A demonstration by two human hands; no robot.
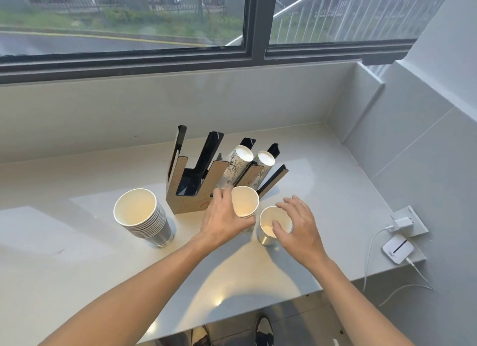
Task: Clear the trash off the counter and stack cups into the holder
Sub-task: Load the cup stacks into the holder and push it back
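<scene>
A black and wood cup holder (pixel 191 188) stands at the back of the counter, with two printed cup stacks (pixel 238 165) lying in its right slots. My left hand (pixel 223 219) is shut on a paper cup (pixel 244 201) lifted just in front of the holder. To its right, my right hand (pixel 296 224) grips the rim of a second paper cup (pixel 269 224) standing on the counter. A tall stack of several grey paper cups (pixel 140 214) stands to the left of the holder.
The grey counter (pixel 77 255) ends at a front edge near my body and a side wall on the right. A white charger (pixel 404 223), cable and small white device (pixel 397 247) sit at the counter's right corner. Shoes show below the edge.
</scene>
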